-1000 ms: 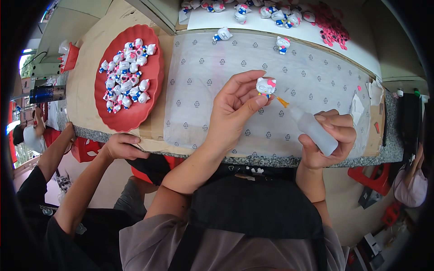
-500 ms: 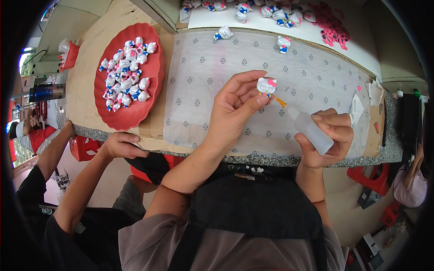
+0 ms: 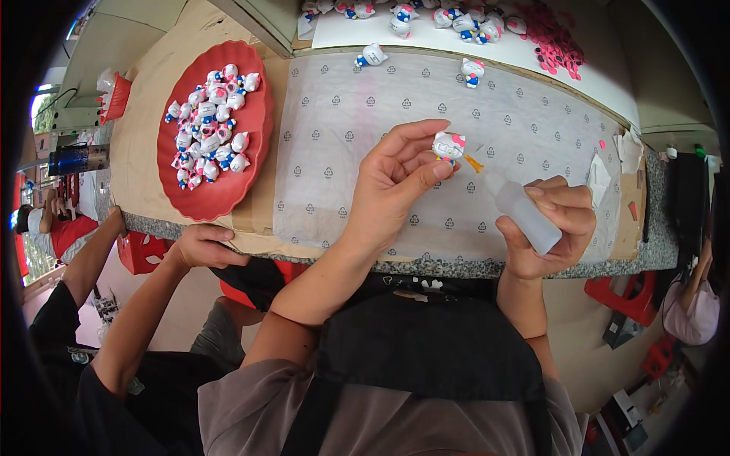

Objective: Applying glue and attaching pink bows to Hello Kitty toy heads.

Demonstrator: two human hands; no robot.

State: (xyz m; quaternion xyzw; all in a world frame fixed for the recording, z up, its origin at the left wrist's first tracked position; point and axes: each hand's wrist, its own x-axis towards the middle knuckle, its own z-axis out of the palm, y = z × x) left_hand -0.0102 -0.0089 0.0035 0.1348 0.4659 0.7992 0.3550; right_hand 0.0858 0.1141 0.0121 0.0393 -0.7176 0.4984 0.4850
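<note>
Between the thumb and fingertips of my left hand (image 3: 397, 176) is a small white cat figurine (image 3: 447, 144) with a pink bow, held upright above the sheeted table. My right hand (image 3: 553, 232) is wrapped around a translucent white squeeze bottle (image 3: 526, 214), tilted toward the figurine. Its thin orange nozzle (image 3: 474, 163) points at the figurine's side, a small gap away. Beyond my hands, one similar figurine (image 3: 471, 73) stands on the sheet and another (image 3: 371, 55) lies on its side.
A red scalloped tray (image 3: 262, 144) heaped with cat figurines sits at left. A white shelf (image 3: 342, 34) at the back holds more figurines and a pile of pink pieces (image 3: 559, 45). A co-worker's hand (image 3: 209, 245) rests at the table's left front edge. Torn paper (image 3: 599, 181) lies right.
The nozzle tip has drawn back slightly from the figurine. Both hands keep their grip, and the whole view has shifted a little.
</note>
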